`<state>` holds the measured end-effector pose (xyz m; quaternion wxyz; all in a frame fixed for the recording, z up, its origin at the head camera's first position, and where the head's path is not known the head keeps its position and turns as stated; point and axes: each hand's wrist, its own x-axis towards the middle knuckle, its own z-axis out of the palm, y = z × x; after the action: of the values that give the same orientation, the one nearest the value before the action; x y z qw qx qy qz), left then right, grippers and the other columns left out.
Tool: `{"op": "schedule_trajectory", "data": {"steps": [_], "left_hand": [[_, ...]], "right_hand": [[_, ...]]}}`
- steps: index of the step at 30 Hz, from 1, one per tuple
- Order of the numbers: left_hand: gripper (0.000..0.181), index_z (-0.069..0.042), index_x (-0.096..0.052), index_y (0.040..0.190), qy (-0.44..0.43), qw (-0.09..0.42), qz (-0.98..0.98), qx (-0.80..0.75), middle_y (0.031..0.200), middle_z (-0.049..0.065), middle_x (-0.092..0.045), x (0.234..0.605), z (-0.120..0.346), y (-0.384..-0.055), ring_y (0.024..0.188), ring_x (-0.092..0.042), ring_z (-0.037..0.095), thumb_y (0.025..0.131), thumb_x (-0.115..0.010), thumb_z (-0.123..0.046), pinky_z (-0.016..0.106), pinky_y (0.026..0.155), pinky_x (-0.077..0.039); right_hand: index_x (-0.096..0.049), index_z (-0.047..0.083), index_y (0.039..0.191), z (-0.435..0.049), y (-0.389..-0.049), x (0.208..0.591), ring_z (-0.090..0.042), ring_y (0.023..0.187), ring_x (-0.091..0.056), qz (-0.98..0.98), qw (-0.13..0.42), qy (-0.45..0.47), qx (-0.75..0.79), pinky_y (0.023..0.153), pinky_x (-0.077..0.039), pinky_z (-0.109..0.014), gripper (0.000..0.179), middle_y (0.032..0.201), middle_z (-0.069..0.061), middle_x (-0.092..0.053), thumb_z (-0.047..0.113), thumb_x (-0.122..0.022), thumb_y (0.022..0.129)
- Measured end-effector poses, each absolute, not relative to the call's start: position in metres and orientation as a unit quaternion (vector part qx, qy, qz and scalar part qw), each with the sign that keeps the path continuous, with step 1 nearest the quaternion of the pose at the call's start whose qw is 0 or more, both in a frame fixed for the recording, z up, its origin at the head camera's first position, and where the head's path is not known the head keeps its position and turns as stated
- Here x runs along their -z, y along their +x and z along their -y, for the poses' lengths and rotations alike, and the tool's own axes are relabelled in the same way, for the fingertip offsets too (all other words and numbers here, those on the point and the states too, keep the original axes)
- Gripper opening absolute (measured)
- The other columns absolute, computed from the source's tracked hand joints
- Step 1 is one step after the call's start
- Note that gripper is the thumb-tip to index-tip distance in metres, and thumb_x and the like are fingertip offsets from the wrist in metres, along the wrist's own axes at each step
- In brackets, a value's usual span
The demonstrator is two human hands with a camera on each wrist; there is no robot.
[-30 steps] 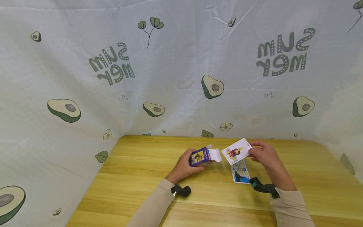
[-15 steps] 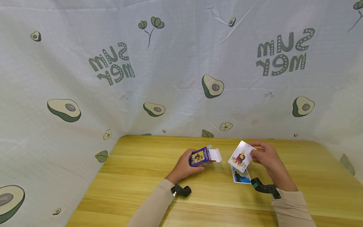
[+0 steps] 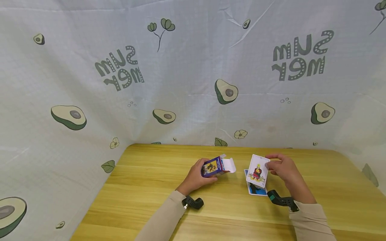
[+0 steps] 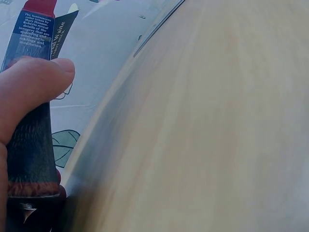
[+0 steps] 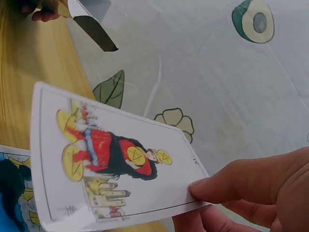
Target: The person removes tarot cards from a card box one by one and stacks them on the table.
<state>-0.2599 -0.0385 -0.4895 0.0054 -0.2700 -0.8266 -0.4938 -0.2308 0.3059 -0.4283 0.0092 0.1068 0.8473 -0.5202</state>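
Note:
My left hand (image 3: 196, 174) grips a purple tarot card box (image 3: 210, 168), its thumb along the printed side in the left wrist view. The box's open end, with a white flap (image 3: 229, 165) sticking out, points right. In my right hand (image 3: 284, 168) a white-bordered tarot card (image 3: 257, 171) is pinched at one corner between thumb and fingers. It pictures a seated figure in red with yellow discs. Below it on the table lies a blue and yellow card (image 3: 257, 191), partly hidden by the held one; whether it is one card or several I cannot tell.
A wooden table (image 3: 144, 187) spreads under both hands. Behind it hangs a pale cloth (image 3: 187, 67) printed with avocados and leaves. Each wrist wears a black camera strap, such as the one on the right (image 3: 281, 199).
My right hand has turned the held card from a slant to nearly upright, shifting it a little right and down over the lying card. The left hand and box have stayed put.

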Motion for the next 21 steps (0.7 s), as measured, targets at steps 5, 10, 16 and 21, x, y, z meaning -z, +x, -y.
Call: {"op": "schedule_trajectory", "data": {"steps": [5,10,16,21], "left_hand": [[0.070,-0.016,-0.046,0.133,-0.270,0.007,0.827,0.493,0.118,-0.001,-0.053,0.490,0.039,-0.260,0.099,-0.052,0.012,0.077,-0.080,-0.040,0.027,0.085,-0.046],[0.069,-0.015,-0.046,0.132,-0.271,0.007,0.827,0.492,0.117,-0.001,-0.053,0.489,0.038,-0.260,0.099,-0.052,0.011,0.077,-0.080,-0.038,0.026,0.085,-0.046],[0.069,-0.014,-0.047,0.131,-0.269,0.005,0.827,0.493,0.116,-0.001,-0.054,0.483,0.037,-0.259,0.097,-0.052,0.012,0.077,-0.081,-0.038,0.027,0.084,-0.046],[0.068,-0.014,-0.047,0.131,-0.265,0.003,0.830,0.491,0.117,-0.001,-0.054,0.483,0.036,-0.260,0.097,-0.052,0.012,0.077,-0.080,-0.038,0.027,0.084,-0.045]], "right_hand": [[-0.051,-0.001,0.129,-0.296,-0.222,0.419,-0.033,0.094,-0.060,-0.857,0.023,0.100,0.505,0.070,-0.049,-0.031,0.045,0.126,-0.031,-0.054,0.020,-0.063,0.091],[-0.050,-0.003,0.129,-0.292,-0.217,0.414,-0.031,0.093,-0.060,-0.867,0.039,0.087,0.489,0.073,-0.048,-0.031,0.041,0.123,-0.032,-0.055,0.016,-0.060,0.093],[-0.054,-0.005,0.124,-0.293,-0.219,0.419,-0.031,0.090,-0.058,-0.871,0.055,0.079,0.482,0.070,-0.047,-0.031,0.036,0.118,-0.032,-0.056,0.013,-0.060,0.093],[-0.054,-0.007,0.123,-0.292,-0.222,0.422,-0.030,0.088,-0.057,-0.875,0.059,0.075,0.475,0.068,-0.047,-0.030,0.037,0.115,-0.032,-0.057,0.012,-0.060,0.092]]}}
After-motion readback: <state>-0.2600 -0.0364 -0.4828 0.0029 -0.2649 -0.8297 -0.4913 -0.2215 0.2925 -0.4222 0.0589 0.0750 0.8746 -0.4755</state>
